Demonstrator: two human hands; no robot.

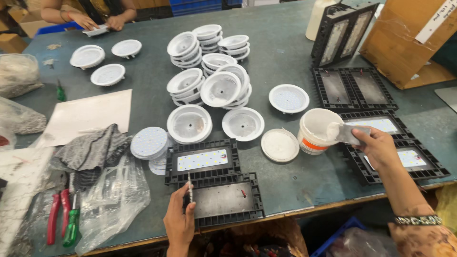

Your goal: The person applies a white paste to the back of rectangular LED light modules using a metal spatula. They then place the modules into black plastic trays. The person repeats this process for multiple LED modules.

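White paste tub [315,131], right hand [378,147] dipping grey scraper [351,133], left hand [179,222] pinching thin tool [190,187]

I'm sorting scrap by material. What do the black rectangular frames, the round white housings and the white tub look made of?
The black frame by the left hand looks like cast metal, matte black, with a ribbed rim and a bare grey plate inside. The white housings look like matte painted metal or plastic; the look leaves it open. The tub near the right hand looks like plastic, smeared with white paste.
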